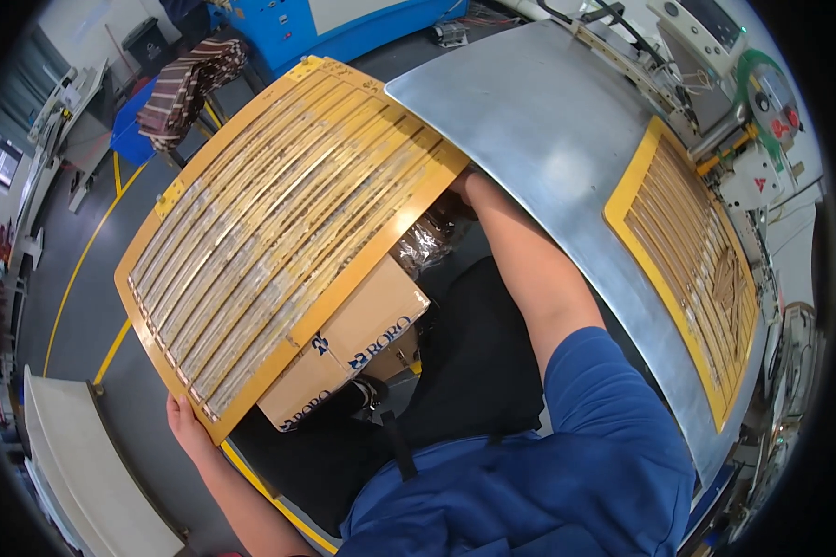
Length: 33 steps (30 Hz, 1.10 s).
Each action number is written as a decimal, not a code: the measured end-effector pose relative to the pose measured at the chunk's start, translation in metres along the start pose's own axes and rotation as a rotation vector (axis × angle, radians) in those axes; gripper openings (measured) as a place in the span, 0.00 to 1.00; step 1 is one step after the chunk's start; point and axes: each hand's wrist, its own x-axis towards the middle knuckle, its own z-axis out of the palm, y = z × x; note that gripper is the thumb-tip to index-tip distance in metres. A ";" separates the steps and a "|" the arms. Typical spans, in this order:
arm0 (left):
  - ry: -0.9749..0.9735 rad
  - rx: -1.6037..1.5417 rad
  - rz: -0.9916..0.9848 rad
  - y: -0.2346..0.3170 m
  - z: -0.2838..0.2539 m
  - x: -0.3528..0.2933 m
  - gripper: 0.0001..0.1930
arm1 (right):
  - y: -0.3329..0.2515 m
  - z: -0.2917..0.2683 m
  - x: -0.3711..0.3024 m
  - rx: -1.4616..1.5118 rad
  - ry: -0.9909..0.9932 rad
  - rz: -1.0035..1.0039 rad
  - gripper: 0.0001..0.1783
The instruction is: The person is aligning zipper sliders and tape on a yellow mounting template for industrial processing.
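A large yellow slotted panel [348, 269] with long parallel slots and worn, whitish strips is tilted in front of me, left of the metal table. My left hand [188, 429] grips its near left corner, fingers around the edge. My right hand [464, 186] is at the panel's right corner, close to the table edge. Its fingers are hidden there, so their hold does not show. Under the panel, a brown cardboard box [381, 302] with dark printing sits by my legs. Crinkled clear plastic [423, 241] lies behind the box, near my right hand.
A curved-looking grey metal table [529, 102] fills the right side. Another yellow slotted panel [636, 209] lies on it, with loose brown strips [729, 278]. Machinery [748, 172] stands beyond. A white bench-like piece [93, 473], striped cloth [190, 88] and blue machine [288, 28] are leftward and ahead.
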 end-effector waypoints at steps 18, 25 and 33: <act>-0.040 -0.061 -0.003 -0.001 0.002 -0.001 0.21 | 0.019 -0.006 -0.008 0.145 0.049 0.068 0.33; -0.027 -0.056 -0.007 0.000 0.001 -0.002 0.21 | 0.020 -0.003 -0.009 0.208 0.083 0.098 0.33; -0.016 -0.087 -0.020 0.000 0.009 -0.002 0.20 | 0.066 0.011 -0.004 -0.242 -0.161 -0.088 0.42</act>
